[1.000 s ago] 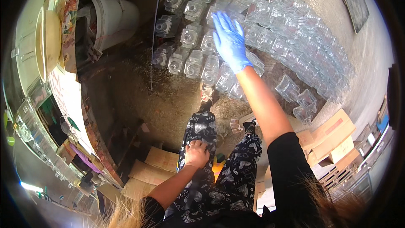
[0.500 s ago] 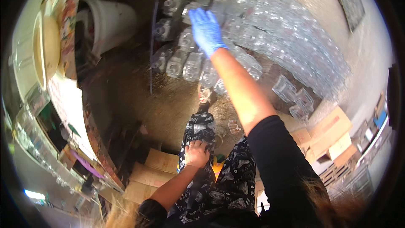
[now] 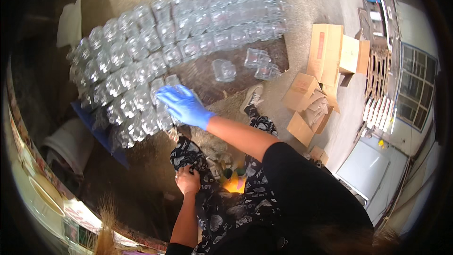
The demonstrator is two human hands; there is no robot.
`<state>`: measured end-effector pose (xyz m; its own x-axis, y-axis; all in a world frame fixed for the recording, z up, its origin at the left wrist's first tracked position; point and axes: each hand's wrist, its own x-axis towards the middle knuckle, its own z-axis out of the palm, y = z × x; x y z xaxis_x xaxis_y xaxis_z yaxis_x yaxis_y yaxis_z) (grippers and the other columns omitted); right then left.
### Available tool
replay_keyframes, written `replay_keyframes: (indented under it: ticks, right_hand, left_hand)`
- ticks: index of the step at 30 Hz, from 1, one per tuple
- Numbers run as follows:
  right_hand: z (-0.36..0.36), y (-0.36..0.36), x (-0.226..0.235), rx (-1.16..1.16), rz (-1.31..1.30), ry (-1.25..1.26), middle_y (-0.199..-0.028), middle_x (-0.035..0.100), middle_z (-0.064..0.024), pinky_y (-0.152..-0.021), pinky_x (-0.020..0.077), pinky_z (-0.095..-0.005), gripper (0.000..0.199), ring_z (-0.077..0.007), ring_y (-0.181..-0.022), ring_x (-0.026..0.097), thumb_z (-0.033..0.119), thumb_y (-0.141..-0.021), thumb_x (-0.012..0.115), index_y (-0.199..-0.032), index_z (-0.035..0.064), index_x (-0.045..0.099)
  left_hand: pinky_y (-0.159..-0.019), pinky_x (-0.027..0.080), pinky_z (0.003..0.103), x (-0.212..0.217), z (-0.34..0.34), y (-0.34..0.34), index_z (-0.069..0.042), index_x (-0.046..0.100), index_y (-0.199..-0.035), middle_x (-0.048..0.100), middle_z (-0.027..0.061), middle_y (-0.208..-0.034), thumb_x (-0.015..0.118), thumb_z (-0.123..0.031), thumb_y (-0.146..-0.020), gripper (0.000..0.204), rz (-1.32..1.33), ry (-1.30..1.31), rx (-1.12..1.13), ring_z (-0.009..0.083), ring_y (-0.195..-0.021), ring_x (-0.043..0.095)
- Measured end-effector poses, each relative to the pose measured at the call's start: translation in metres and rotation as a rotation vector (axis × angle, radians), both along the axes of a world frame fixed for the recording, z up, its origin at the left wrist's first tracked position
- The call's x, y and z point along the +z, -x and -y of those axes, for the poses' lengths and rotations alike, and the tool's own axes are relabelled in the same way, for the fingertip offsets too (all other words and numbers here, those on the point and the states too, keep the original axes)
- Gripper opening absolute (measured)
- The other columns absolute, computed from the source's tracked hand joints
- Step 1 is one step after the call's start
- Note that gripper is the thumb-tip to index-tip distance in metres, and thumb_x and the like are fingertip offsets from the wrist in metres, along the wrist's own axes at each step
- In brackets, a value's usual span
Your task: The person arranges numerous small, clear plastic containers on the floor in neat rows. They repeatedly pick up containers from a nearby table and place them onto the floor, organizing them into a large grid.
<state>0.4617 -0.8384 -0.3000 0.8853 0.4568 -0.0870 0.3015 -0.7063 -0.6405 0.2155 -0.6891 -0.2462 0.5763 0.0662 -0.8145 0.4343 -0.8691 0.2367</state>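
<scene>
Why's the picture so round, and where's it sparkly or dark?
Head view: the fisheye lens leaves a dark, round rim; head view: bright glints on the clear bottles; head view: shadowy around the white bucket at left.

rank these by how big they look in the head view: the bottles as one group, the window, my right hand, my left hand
1. Bottles as a group
2. Window, though farther off
3. Right hand
4. Left hand
</scene>
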Motion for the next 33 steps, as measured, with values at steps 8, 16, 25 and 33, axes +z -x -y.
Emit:
replay_keyframes:
  ticks: [8,16,25,33]
  right_hand:
    - [0.355,-0.046,-0.055,-0.852,0.098,0.582,-0.155,0.026,-0.0137,-0.114,0.0176,-0.0533,0.061,-0.0277,-0.144,0.025,0.026,-0.094,0.042,-0.15,0.0062,0.027]
    - [0.483,-0.08,-0.103,-0.694,-0.117,0.749,-0.155,0.029,-0.0111,-0.112,0.023,-0.0525,0.061,-0.0252,-0.142,0.028,0.022,-0.091,0.047,-0.148,0.0086,0.029]
    - [0.396,-0.068,-0.079,-0.376,0.085,0.535,-0.155,0.03,-0.0104,-0.114,0.0195,-0.0474,0.063,-0.0245,-0.142,0.029,0.03,-0.094,0.051,-0.15,0.0117,0.028]
    - [0.354,-0.066,-0.088,-0.333,0.069,0.525,-0.152,0.035,-0.0092,-0.114,0.0211,-0.048,0.062,-0.0224,-0.141,0.032,0.028,-0.093,0.053,-0.149,0.0113,0.031]
  left_hand:
    - [-0.087,0.048,0.041,0.003,0.053,0.002,-0.013,0.069,-0.095,0.065,0.0072,-0.102,0.063,-0.021,-0.08,0.018,0.08,-0.188,-0.059,0.0292,-0.101,0.059]
    - [-0.085,0.048,0.041,-0.01,0.094,0.016,-0.012,0.068,-0.09,0.064,0.0071,-0.098,0.061,-0.018,-0.079,0.014,0.059,-0.278,-0.117,0.0298,-0.097,0.059]
    - [-0.085,0.046,0.043,-0.013,0.128,0.012,-0.012,0.069,-0.09,0.063,0.0071,-0.096,0.06,-0.021,-0.08,0.016,0.028,-0.302,-0.193,0.0291,-0.098,0.058]
    - [-0.088,0.045,0.043,-0.015,0.123,0.015,-0.012,0.069,-0.092,0.063,0.0077,-0.098,0.061,-0.023,-0.079,0.019,-0.039,-0.294,-0.142,0.0289,-0.101,0.058]
